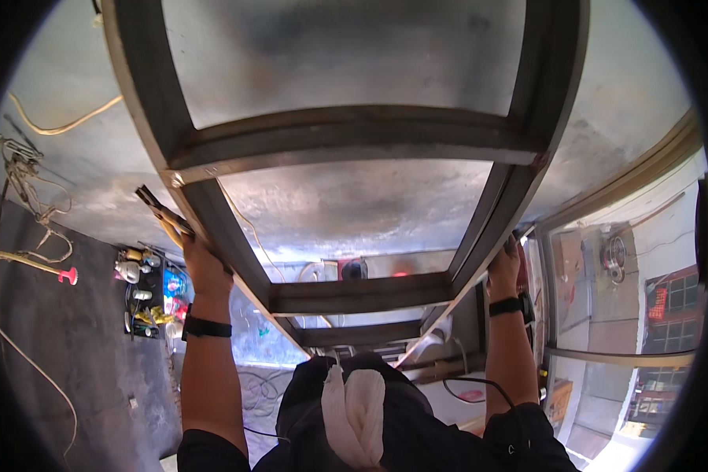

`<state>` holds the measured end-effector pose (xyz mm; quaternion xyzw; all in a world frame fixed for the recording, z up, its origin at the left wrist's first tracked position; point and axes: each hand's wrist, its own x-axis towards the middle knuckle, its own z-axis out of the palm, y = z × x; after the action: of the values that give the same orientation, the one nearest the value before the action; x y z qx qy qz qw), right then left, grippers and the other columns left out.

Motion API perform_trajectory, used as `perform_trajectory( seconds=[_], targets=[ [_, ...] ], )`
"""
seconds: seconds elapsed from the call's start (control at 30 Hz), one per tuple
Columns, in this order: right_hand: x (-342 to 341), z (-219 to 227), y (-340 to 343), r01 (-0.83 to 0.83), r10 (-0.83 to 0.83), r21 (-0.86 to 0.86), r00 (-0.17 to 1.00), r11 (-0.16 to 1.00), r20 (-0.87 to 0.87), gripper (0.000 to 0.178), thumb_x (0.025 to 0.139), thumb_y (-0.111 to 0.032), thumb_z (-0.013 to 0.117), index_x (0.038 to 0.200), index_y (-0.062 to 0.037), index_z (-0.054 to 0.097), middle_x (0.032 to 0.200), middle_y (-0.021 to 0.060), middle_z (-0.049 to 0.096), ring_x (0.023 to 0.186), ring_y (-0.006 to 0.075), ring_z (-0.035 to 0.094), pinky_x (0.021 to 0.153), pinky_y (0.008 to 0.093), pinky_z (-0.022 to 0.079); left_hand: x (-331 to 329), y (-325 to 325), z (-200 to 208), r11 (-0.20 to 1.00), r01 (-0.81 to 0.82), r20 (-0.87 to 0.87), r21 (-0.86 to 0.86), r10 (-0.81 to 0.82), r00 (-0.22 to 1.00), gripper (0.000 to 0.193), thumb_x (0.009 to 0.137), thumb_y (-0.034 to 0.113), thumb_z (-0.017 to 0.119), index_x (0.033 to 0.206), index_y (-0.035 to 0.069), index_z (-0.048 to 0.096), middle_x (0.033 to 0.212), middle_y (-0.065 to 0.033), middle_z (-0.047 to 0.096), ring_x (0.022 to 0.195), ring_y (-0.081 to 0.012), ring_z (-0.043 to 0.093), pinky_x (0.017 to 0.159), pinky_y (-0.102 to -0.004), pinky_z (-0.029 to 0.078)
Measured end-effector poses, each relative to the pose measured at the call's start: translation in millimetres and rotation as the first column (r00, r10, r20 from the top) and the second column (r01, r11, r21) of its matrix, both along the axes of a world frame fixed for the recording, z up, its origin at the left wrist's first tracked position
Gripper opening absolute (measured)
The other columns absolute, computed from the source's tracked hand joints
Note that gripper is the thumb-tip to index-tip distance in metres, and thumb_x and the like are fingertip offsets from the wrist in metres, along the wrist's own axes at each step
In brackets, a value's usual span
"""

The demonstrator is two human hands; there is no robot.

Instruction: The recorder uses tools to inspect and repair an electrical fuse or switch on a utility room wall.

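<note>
My left fingers (pixel 189 241) are curled at the left rail of a dark, ladder-like metal frame (pixel 358 145); as far as this bent view lets me judge, they also clasp a yellow-handled tool (pixel 162 211), its dark end pointing up and outward. My right fingers (pixel 513 250) grip the right rail from its outer side, their tips hidden behind the metal. The frame spans the gap between my two hands, with crosspieces both above and below finger level.

Past the fingers and through the frame I see a grey wall (pixel 354 206), smeared with paler and darker patches and brighter toward its lower part. Left of my left fingers, tangled cord (pixel 25 175) hangs near a red nozzle (pixel 68 275), over a darker grey surface (pixel 71 330). Lower and nearer those fingers sits a cluster of bottles and small containers (pixel 143 287). To the right of my right fingers, a wide window (pixel 578 322) lets in strong light. Below and between both hands, a twisted white cloth (pixel 362 413) hangs over dark clothing (pixel 425 433).
</note>
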<state>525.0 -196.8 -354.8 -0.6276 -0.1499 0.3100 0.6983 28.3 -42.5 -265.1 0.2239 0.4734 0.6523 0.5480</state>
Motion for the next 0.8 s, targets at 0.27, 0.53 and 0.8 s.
perform_trajectory(
  seconds=[0.27,0.53,0.8],
  targets=[
    [-11,-15,-5,-0.066,0.056,-0.127,0.996,0.99,-0.076,0.025,0.1,-0.016,0.049,0.119,-0.0029,0.059,0.108,0.0073,0.066,0.095,0.0179,0.066,0.078,0.0291,0.055,-22,-2,-18,0.997,0.059,-0.078,0.051,-0.054,0.995,0.037,0.1,0.025,0.04,0.135,0.014,0.047,0.124,-0.0094,0.058,0.104,-0.0269,0.063,0.089,-0.0406,0.054],
    [-2,-32,-19,-0.087,0.088,0.046,0.996,0.995,-0.02,0.044,0.1,-0.035,0.05,0.131,-0.0049,0.051,0.12,0.0103,0.062,0.106,0.0244,0.063,0.087,0.0382,0.055,-12,-12,-39,0.966,0.236,-0.073,0.108,-0.229,0.971,0.054,0.104,0.035,0.035,0.141,-0.004,0.04,0.133,-0.0237,0.055,0.122,-0.0337,0.056,0.108,-0.0433,0.044],
    [-2,-34,-18,-0.003,-0.015,0.113,0.988,0.994,0.157,0.041,0.1,-0.031,0.049,0.132,-0.0062,0.05,0.122,0.011,0.061,0.106,0.0269,0.062,0.09,0.0402,0.054,-26,-30,-106,0.903,0.372,-0.224,0.216,-0.325,0.919,0.055,0.105,0.036,0.034,0.142,-0.005,0.038,0.136,-0.0266,0.052,0.124,-0.0345,0.055,0.113,-0.0438,0.04]
  ],
)
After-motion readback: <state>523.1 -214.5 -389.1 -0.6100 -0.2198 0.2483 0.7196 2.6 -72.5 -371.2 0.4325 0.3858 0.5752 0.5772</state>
